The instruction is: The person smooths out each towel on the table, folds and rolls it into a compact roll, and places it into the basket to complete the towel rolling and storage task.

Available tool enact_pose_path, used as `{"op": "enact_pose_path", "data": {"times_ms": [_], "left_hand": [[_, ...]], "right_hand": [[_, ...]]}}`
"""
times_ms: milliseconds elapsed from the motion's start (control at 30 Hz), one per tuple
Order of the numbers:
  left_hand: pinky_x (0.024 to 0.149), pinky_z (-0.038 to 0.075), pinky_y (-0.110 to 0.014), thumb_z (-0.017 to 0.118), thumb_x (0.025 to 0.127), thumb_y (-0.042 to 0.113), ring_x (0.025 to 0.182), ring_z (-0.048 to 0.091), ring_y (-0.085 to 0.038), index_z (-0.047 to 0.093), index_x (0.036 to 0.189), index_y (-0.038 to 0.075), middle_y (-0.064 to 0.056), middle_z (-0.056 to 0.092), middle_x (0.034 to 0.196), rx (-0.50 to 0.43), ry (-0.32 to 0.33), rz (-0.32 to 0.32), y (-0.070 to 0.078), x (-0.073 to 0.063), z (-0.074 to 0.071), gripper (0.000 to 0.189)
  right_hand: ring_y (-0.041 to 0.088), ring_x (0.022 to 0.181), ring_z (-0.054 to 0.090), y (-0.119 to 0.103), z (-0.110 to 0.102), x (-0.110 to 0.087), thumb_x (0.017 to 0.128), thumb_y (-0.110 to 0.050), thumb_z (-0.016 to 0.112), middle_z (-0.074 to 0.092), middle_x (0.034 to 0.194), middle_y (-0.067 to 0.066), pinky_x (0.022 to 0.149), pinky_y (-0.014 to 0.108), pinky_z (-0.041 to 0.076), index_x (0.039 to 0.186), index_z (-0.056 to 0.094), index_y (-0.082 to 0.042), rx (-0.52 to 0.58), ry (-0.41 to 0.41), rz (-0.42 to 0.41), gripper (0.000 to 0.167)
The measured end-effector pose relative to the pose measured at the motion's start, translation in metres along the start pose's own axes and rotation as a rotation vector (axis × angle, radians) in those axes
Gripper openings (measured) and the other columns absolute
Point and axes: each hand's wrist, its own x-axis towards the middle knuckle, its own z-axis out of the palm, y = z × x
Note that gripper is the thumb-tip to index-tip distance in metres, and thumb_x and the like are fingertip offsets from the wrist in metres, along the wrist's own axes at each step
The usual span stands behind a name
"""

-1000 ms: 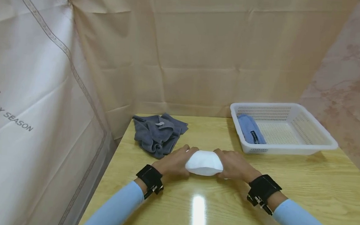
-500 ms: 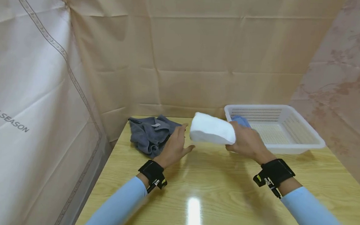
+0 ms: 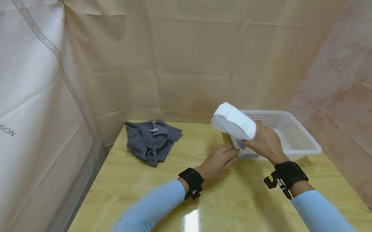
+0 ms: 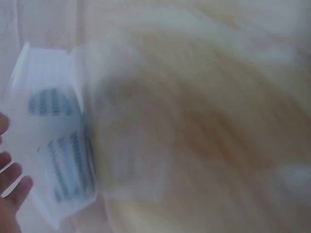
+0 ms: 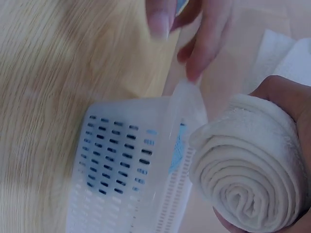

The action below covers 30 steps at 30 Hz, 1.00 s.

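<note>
My right hand (image 3: 266, 143) grips one end of a rolled white towel (image 3: 234, 121), holding it tilted over the left end of a white plastic basket (image 3: 305, 152). The roll's spiral end faces the camera in the right wrist view. Fairly straight, the fingers of my left hand (image 3: 216, 162) reach the basket's near left corner. From the right wrist, those fingertips (image 5: 193, 73) appear right at the rim. A blue rolled towel (image 3: 240, 144) lies inside the basket, mostly hidden behind the white roll and my right hand.
A crumpled dark grey towel (image 3: 151, 142) lies at the back left of the wooden table (image 3: 131, 186). Beige fabric (image 3: 192, 60) hangs behind the table, and a white printed sheet (image 3: 24, 121) hangs along the left side.
The white towel went from both hands into my right hand alone, then rose and moved right to the basket. My left hand let go of it and moved right to the basket's corner.
</note>
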Motion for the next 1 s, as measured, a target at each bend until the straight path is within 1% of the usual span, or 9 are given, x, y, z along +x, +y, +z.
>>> {"op": "enact_pose_path", "data": {"times_ms": [100,200,300,367,467,600,733,867,1000], "left_hand": [[0.102,0.045,-0.023,0.067,0.102,0.015,0.115,0.060,-0.018,0.072,0.125,0.004,-0.008,0.063,0.124,0.041,0.067,0.007,0.005,0.002,0.013,0.026],[0.099,0.045,-0.021,0.070,0.100,0.014,0.110,0.060,-0.017,0.075,0.115,0.006,-0.006,0.064,0.118,0.064,0.114,0.005,0.006,0.008,0.016,0.018],[0.101,0.043,-0.020,0.070,0.100,0.015,0.111,0.060,-0.015,0.075,0.110,0.008,-0.003,0.067,0.116,0.048,0.120,-0.008,0.006,0.021,0.013,0.014],[0.100,0.044,-0.021,0.070,0.100,0.016,0.110,0.061,-0.015,0.076,0.110,0.009,-0.001,0.068,0.114,0.050,0.107,-0.018,0.005,0.029,0.010,0.013],[0.096,0.046,-0.022,0.072,0.099,0.019,0.107,0.062,-0.015,0.078,0.108,0.011,-0.002,0.069,0.112,0.073,0.114,-0.019,0.004,0.035,0.009,0.013],[0.091,0.048,-0.024,0.076,0.096,0.021,0.104,0.063,-0.017,0.078,0.105,0.012,-0.002,0.068,0.110,0.064,0.140,-0.017,0.004,0.034,0.011,0.013],[0.090,0.049,-0.025,0.075,0.097,0.019,0.105,0.063,-0.017,0.078,0.106,0.011,-0.003,0.067,0.112,0.049,0.133,-0.029,0.003,0.029,0.011,0.012],[0.089,0.050,-0.026,0.074,0.098,0.018,0.105,0.063,-0.016,0.078,0.108,0.011,-0.004,0.068,0.112,0.065,0.119,-0.041,0.000,0.029,0.008,0.013],[0.086,0.049,-0.025,0.070,0.100,0.021,0.100,0.063,-0.014,0.079,0.111,0.012,0.001,0.068,0.108,0.085,0.093,-0.043,-0.001,0.030,0.003,0.016]], "right_hand": [[0.034,0.075,0.066,0.002,0.005,-0.003,0.074,-0.028,0.085,0.066,0.105,0.021,0.056,0.048,0.052,0.124,0.057,0.001,-0.002,-0.024,0.007,0.064],[0.034,0.074,0.065,0.002,0.005,-0.004,0.074,-0.028,0.085,0.066,0.104,0.021,0.056,0.049,0.051,0.122,0.057,0.001,-0.007,-0.022,0.021,0.063],[0.035,0.072,0.064,0.002,0.001,-0.002,0.073,-0.028,0.085,0.066,0.101,0.021,0.056,0.050,0.050,0.120,0.056,0.002,-0.024,-0.010,0.041,0.063],[0.035,0.072,0.064,0.003,-0.002,0.000,0.074,-0.029,0.084,0.066,0.099,0.022,0.055,0.050,0.050,0.120,0.055,0.003,-0.028,-0.012,0.050,0.063],[0.037,0.072,0.065,0.006,-0.003,0.002,0.075,-0.030,0.084,0.065,0.099,0.024,0.055,0.050,0.051,0.123,0.053,0.006,-0.034,-0.023,0.052,0.067],[0.039,0.074,0.067,0.008,-0.002,0.001,0.077,-0.031,0.084,0.068,0.102,0.027,0.055,0.051,0.051,0.136,0.048,0.004,-0.038,-0.024,0.047,0.077],[0.040,0.072,0.068,0.012,-0.001,0.000,0.077,-0.032,0.085,0.070,0.099,0.028,0.052,0.051,0.049,0.151,0.040,-0.006,-0.060,-0.016,0.036,0.090],[0.038,0.067,0.065,0.014,-0.001,0.003,0.076,-0.031,0.086,0.070,0.092,0.027,0.048,0.048,0.046,0.154,0.039,-0.012,-0.089,-0.001,0.016,0.094],[0.036,0.064,0.063,0.016,-0.002,0.006,0.076,-0.030,0.085,0.069,0.090,0.026,0.046,0.046,0.043,0.156,0.038,-0.015,-0.097,0.009,0.008,0.093]]}}
